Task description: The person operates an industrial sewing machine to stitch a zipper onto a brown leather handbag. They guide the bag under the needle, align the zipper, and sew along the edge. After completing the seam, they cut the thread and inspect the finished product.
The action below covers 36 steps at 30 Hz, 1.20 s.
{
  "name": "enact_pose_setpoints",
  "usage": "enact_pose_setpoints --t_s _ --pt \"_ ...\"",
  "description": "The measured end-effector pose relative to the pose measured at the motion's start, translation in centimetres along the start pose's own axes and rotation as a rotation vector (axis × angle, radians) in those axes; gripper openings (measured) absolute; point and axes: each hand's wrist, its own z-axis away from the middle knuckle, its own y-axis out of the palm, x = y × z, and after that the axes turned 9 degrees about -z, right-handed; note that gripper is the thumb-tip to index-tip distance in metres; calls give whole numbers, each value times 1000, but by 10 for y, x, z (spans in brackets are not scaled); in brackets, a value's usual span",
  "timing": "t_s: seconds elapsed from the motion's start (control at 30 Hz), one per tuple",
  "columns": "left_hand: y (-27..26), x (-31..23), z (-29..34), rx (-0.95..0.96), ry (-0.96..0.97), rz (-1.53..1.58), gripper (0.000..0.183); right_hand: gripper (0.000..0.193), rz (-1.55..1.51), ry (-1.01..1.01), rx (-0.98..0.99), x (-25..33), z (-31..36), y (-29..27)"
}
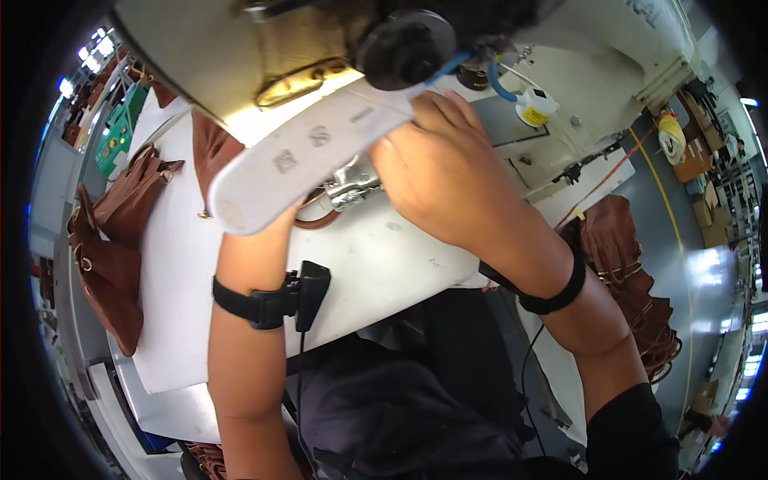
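A sewing machine (560,40) reaches across the top, its lamp lit over the white table (376,264). A long white plate-like cover (312,152) on it hides most of my left hand (276,232); only the wrist end shows, its fingers out of sight. My right hand (436,168) lies beside the cover's right end with fingers bent in, tips hidden; what they hold cannot be made out. Between the hands sit a shiny metal machine part (352,184) and a curved brown leather strap (320,221), partly under the cover.
Brown leather bags (112,272) stand at the table's left, another brown leather piece (212,148) behind. More brown leather pieces (624,272) are piled at right. A small white bottle (536,106) with a blue tube stands on the machine. Cardboard boxes (704,208) line the aisle.
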Motion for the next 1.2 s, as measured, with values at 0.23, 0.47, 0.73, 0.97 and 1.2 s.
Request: enact_pose_setpoints --t_s 0.23,0.47,0.73,0.97,1.2 --pt "16 -13 -2 130 -17 -90 29 32 -67 -58 37 -11 -19 7" --pt "28 -20 3 154 -125 -130 26 26 -256 -85 213 -23 -33 -4" --pt "24 -23 7 152 -24 -126 31 36 -504 45 326 -36 -40 -6" --pt "27 -21 12 171 -4 -121 37 35 -666 15 322 -42 -39 -6" --pt "3 -11 9 150 36 -126 45 16 -267 -296 -125 -39 -32 21"
